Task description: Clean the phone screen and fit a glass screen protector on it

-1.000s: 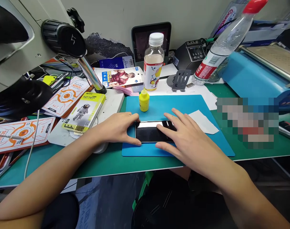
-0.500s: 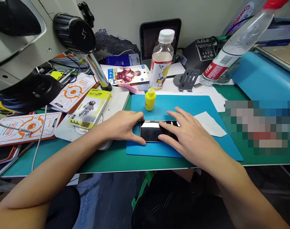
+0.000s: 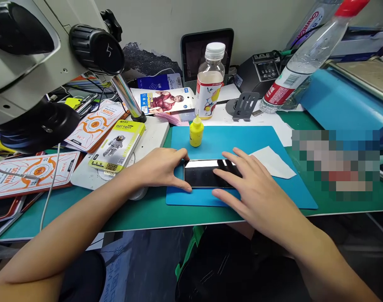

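A black phone (image 3: 200,174) lies flat, screen up, on the blue mat (image 3: 198,199). Its left end sits between the thumb and fingers of my left hand (image 3: 161,170), which grips it by the edges. My right hand (image 3: 257,180) reaches over the phone's right end with fingers spread, the index fingertip on or just above the glass. That hand hides the right end of the phone. A small yellow squeeze bottle (image 3: 196,133) stands upright behind the phone. To the right, a white wipe (image 3: 275,162) rests on the mat.
A microscope (image 3: 37,84) overhangs the left side, its base bearing a battery pack (image 3: 117,144). Behind the mat stand a drink bottle (image 3: 210,84), a grey phone stand (image 3: 244,107) and a leaning water bottle (image 3: 286,86). Screen boxes (image 3: 37,172) crowd the left.
My right hand has shifted slightly right along the phone, and more of the screen shows. My left hand keeps its hold; the view has moved a little.
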